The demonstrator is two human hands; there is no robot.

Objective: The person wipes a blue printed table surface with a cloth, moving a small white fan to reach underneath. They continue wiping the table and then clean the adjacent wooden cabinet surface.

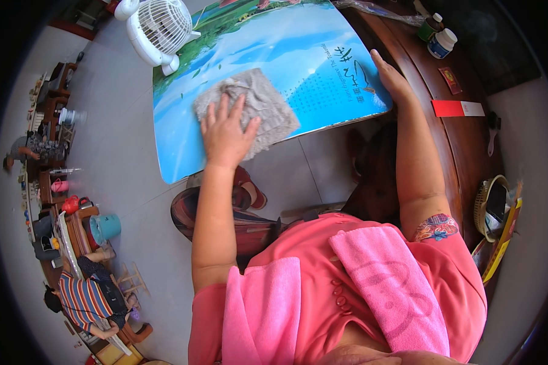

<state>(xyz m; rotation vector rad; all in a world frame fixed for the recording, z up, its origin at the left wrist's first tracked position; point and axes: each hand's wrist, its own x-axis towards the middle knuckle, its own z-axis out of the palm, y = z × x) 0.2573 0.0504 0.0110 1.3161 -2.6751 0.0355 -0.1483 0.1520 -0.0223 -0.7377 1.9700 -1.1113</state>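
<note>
My left hand [226, 129] lies flat with fingers spread on a grey cleaning cloth [268, 112], pressing it against a glossy tabletop [183, 146] printed with a blue sky and green landscape. Part of the cloth hangs over the table's near edge. At the table's right edge, my right hand [391, 78] rests with its fingers stretched out and nothing held in it. The palm side of each hand is partly hidden.
A white fan [163, 27] stands at the table's far left. On the dark wooden furniture [435, 131] to the right are two bottles, a red-and-white card [458, 108] and a brush [493, 131]. A basket [487, 207] sits nearer. Two people and a teal bucket [107, 227] are at left.
</note>
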